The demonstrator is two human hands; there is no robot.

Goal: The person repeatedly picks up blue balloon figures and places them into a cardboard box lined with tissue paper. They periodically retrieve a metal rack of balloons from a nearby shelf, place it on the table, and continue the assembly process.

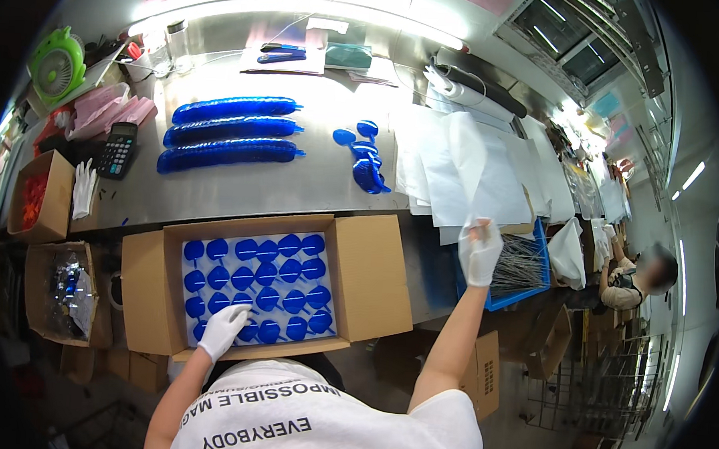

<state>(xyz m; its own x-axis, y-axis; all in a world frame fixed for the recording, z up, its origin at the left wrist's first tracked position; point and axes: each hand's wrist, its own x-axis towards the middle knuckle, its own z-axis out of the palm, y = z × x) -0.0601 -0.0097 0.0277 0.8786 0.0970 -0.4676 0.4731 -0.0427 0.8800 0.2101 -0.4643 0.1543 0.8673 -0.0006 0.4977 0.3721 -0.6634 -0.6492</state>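
Note:
My right hand (480,254), in a white glove with bare fingertips, pinches a lifted white paper sheet (464,165), which curls up over a stack of similar sheets. In front of me stands an open cardboard box (371,277). Rows of blue rounded lenses (268,298) with small tabs lie on a white layer inside it. At the box's near left, my gloved left hand (225,329) rests over the lenses, its fingers stretched out and covering some of them. On the metal table (241,189) lie three long rows of stacked blue lenses (231,131) and several loose lenses (367,162).
A blue crate (540,268) of thin metal rods sits right of the box. To the left are a calculator (118,150), white gloves (84,188), a carton of red pieces (53,211) and a green fan (57,65). Another person (625,288) works at far right.

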